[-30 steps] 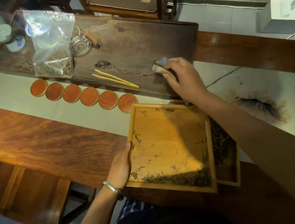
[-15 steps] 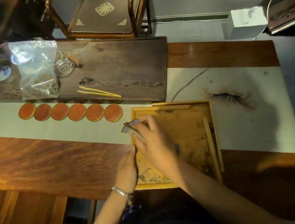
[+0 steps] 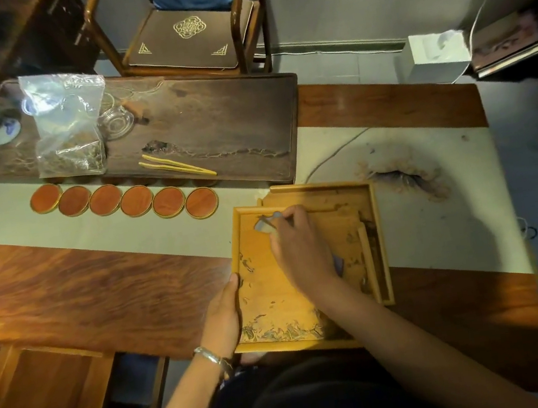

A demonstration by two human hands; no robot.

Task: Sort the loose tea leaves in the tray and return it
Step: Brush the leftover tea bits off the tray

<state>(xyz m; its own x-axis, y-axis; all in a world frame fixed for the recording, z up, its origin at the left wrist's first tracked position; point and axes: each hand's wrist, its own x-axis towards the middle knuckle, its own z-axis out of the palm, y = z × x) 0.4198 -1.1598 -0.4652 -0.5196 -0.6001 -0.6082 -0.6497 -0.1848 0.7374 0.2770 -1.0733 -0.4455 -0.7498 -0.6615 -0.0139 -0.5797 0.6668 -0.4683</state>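
Note:
A light wooden tray point(image 3: 235, 243) lies tilted on top of a second wooden tray point(image 3: 376, 223) at the table's near edge. Loose tea leaves point(image 3: 278, 332) are strewn over its floor, thickest along the near rim. My left hand point(image 3: 222, 314) grips the tray's left rim near the front corner. My right hand point(image 3: 298, 251) is over the tray's upper middle, shut on a small grey-blue scraper point(image 3: 263, 224) whose tip reaches toward the tray's far left corner.
Several round orange coasters point(image 3: 136, 201) line the cloth left of the trays. Behind them, a dark tea board point(image 3: 231, 119) carries yellow tongs point(image 3: 176, 168), a plastic bag of tea point(image 3: 68, 128), a glass dish and cups. A chair point(image 3: 192, 38) stands behind.
My right hand came back from the dark tea board with the scraper, reached the tray's left rim, and now sits further in over the tray. My left hand has kept its hold.

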